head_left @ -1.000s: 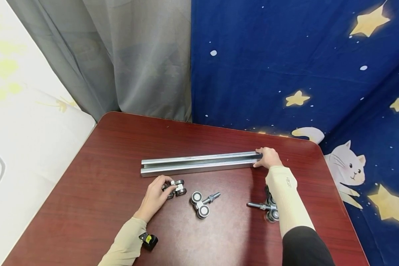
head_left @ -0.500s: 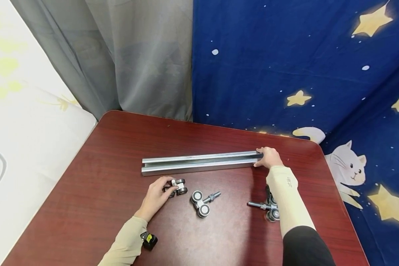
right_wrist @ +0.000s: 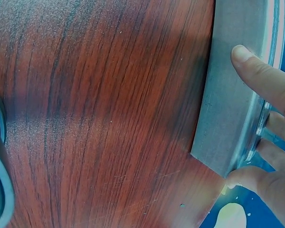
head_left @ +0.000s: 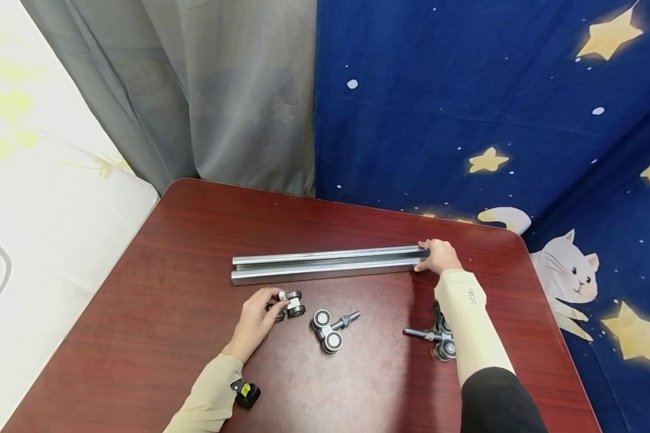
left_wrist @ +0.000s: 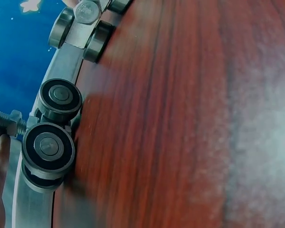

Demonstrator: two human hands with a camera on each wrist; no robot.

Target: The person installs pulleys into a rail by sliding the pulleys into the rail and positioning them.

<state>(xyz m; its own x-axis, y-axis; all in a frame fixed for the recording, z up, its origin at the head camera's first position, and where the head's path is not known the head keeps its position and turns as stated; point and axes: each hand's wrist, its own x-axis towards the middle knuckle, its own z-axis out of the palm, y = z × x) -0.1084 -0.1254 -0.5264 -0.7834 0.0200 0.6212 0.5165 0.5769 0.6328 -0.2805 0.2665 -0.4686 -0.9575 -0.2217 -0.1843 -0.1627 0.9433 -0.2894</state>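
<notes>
A silver channel rail lies across the middle of the table with its slot along the top. My right hand grips its right end; the thumb presses the near side wall. My left hand pinches the bolt of a roller trolley. That trolley's wheels point down beside the table, close to the rail's near side towards its left end. Just right of it, a second roller trolley lies on the table, its bolt slanting away to the right.
More of the same hardware, a roller trolley with its bolt pointing left, lies partly hidden under the right sleeve. The table has rounded far corners. A grey curtain and a blue star-patterned curtain hang behind it.
</notes>
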